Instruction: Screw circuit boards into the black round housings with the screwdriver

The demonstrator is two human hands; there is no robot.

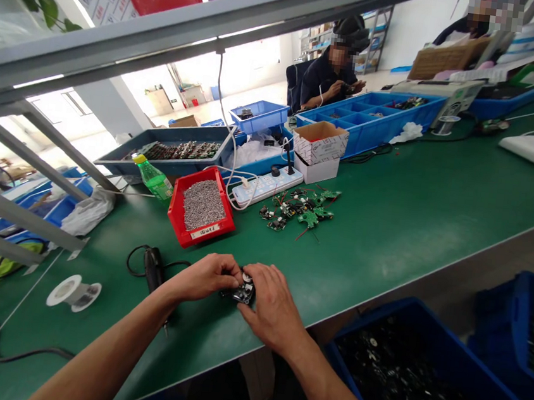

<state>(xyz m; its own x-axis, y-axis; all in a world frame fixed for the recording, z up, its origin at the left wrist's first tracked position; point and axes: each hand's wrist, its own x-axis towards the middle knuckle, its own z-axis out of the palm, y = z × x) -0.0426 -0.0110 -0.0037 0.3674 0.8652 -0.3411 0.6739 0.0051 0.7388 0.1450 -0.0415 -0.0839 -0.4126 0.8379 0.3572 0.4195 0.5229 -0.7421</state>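
Observation:
Between my two hands, close to the front edge of the green bench, is a small black electronic assembly (244, 292) with silver parts. My right hand (272, 299) wraps round its right side, thumb at the front. My left hand (214, 276) has its thumb and fingers pinched together at the top left of the assembly; whether a small part is between the fingertips is hidden. A black electric screwdriver (153, 267) lies just left of my left hand, partly behind the forearm. Beyond my hands stands a red bin (200, 236) full of small screws (204, 205).
Behind lie green circuit boards (310, 214), a white power strip (268, 186), a small carton (320, 143) and a green bottle (155, 178). A solder spool (74, 293) sits left. Blue crates (408, 310) of black parts stand below right. A co-worker (330, 73) sits across the bench.

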